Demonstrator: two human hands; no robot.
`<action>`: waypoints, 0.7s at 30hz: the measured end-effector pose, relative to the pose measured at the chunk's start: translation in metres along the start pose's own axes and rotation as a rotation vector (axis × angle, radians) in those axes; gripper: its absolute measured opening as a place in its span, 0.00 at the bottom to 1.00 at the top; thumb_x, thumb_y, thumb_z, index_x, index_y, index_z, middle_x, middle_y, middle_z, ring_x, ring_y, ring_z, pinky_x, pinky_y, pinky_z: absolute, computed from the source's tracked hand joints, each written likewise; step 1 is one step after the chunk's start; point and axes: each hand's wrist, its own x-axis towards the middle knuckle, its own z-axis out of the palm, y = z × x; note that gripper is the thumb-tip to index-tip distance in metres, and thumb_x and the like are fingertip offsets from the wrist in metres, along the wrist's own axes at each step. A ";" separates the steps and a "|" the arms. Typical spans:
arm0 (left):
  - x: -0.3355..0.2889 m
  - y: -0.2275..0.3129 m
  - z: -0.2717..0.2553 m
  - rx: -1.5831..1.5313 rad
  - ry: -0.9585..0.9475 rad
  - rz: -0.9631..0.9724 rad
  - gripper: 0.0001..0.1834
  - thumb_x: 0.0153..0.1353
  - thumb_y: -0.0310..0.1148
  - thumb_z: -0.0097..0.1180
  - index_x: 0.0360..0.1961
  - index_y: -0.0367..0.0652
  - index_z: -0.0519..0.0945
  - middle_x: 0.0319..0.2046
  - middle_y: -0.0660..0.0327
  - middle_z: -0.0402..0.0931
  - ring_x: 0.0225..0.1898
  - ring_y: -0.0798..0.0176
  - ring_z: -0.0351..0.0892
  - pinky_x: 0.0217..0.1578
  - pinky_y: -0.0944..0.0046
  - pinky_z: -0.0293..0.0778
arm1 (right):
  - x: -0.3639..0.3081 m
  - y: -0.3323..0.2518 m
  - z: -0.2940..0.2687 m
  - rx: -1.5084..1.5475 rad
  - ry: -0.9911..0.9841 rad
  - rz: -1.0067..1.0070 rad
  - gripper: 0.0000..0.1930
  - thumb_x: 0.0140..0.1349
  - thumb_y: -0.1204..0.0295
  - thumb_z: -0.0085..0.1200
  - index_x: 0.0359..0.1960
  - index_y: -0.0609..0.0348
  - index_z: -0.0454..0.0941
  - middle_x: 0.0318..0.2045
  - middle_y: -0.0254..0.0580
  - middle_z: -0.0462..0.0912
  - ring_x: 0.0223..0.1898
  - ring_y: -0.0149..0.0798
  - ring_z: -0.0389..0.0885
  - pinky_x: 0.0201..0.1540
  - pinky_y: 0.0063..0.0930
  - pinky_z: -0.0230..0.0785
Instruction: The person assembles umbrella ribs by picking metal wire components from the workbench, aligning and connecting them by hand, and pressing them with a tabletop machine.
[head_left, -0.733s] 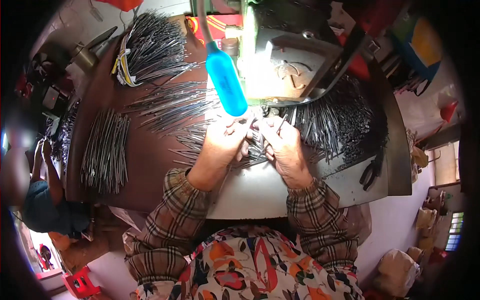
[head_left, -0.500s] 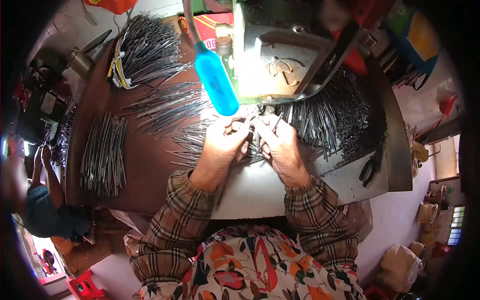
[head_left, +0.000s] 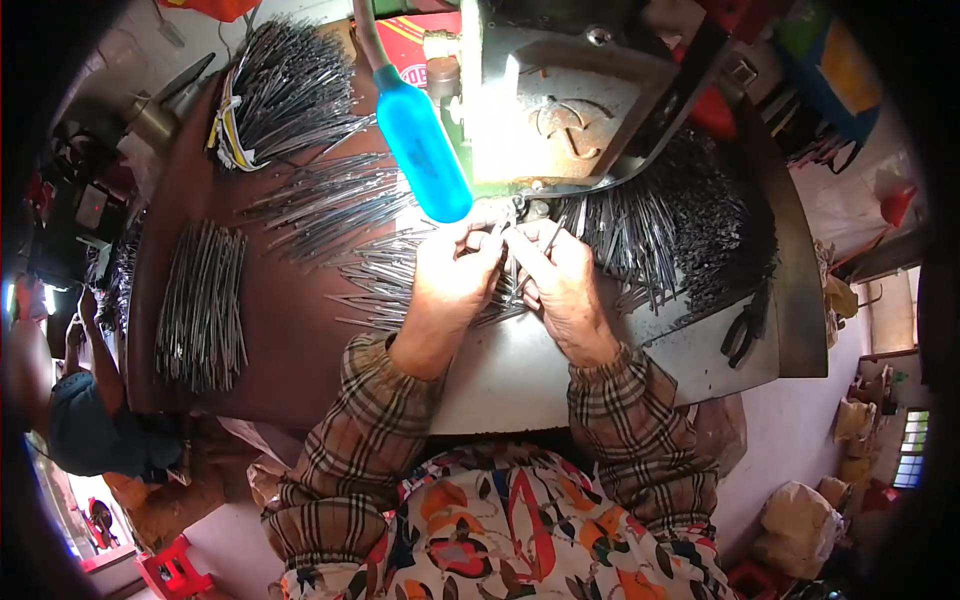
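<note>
My left hand (head_left: pixel 446 275) and my right hand (head_left: pixel 568 290) meet right below the lit head of a machine (head_left: pixel 575 125). The left fingers are pinched together near the machine's working point; what they grip is too small and glaring to make out. Between my right thumb and fingers, a thin dark strip (head_left: pixel 551 238) sticks up at a slant. Under and beside the left hand lies a loose spread of similar dark strips (head_left: pixel 375 290). To the right of my right hand, a dense fan of strips (head_left: pixel 625 240) covers the table.
A blue lamp-like housing (head_left: pixel 425 150) on a grey stem hangs just above the left hand. More strips lie in bundles (head_left: pixel 203 300) (head_left: pixel 295 85) on the brown tabletop (head_left: pixel 280 365). Black-handled pliers (head_left: pixel 740 335) rest at the right. Another person (head_left: pixel 95 420) works at far left.
The whole view has shifted slightly. Both hands keep nearly the same pinching pose below the machine head, with the left fingers drawn a little closer together.
</note>
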 end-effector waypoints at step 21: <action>0.036 -0.024 0.002 0.046 0.182 0.190 0.06 0.57 0.17 0.56 0.35 0.37 0.75 0.26 0.68 0.72 0.23 0.76 0.67 0.21 0.73 0.63 | 0.023 -0.008 -0.014 0.064 -0.036 0.032 0.06 0.66 0.71 0.56 0.38 0.62 0.78 0.22 0.25 0.74 0.17 0.15 0.64 0.17 0.11 0.53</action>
